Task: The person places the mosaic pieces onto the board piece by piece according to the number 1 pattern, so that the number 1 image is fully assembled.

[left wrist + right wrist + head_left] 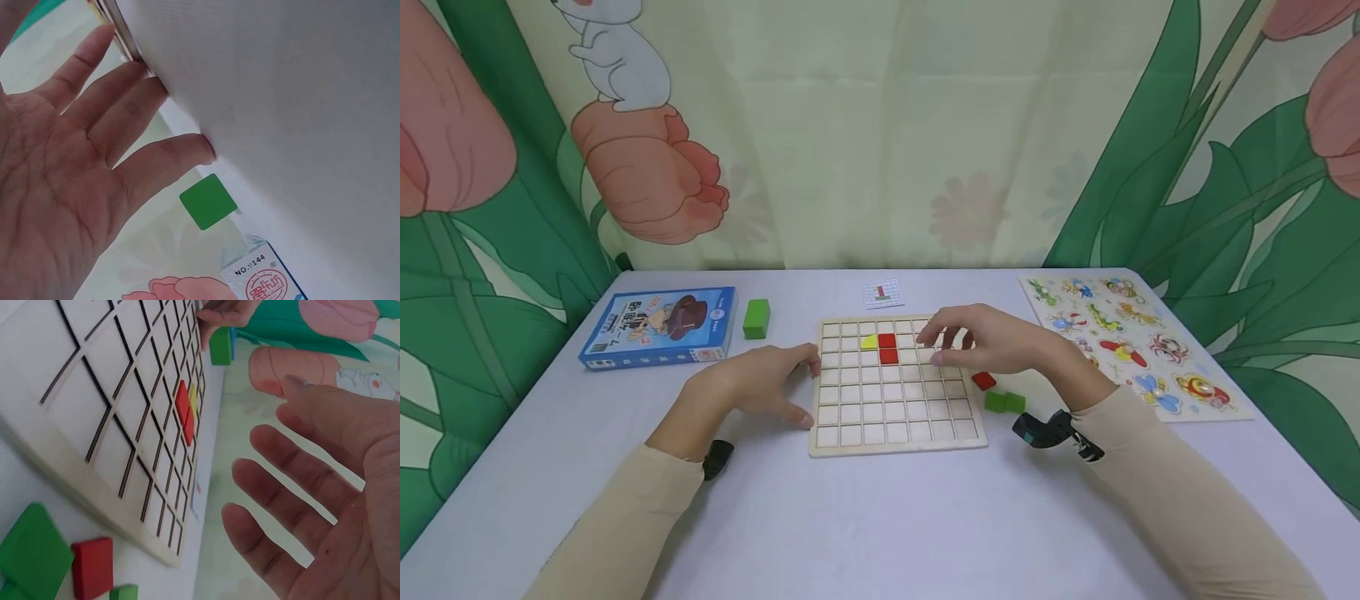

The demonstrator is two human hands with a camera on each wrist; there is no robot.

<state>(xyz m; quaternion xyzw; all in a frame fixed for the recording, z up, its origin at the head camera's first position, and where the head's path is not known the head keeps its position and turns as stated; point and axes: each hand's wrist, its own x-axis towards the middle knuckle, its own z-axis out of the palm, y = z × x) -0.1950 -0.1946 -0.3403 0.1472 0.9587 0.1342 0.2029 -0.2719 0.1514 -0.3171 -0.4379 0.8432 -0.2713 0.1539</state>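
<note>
A pale wooden grid board (850, 412) lies flat in the middle of the table. Two red square tiles (888, 356) sit one above the other in its upper cells, and a yellow tile (869, 342), seemingly triangular, is left of the upper one. My left hand (758, 380) rests at the board's left edge, fingers spread, fingertips and thumb touching its side. Above the board's right part hovers my right hand (992, 338), fingers loosely bent and holding nothing, as the right wrist view (325, 506) confirms. Just right of the board lie a red block (92, 567) and green blocks (1004, 402).
Behind the board lies a small printed grid card (882, 294). To the left stand a green block (756, 319) and a blue box (658, 325). A puzzle board with cartoon animals (1195, 362) lies at the right. A printed curtain (865, 167) hangs behind the table.
</note>
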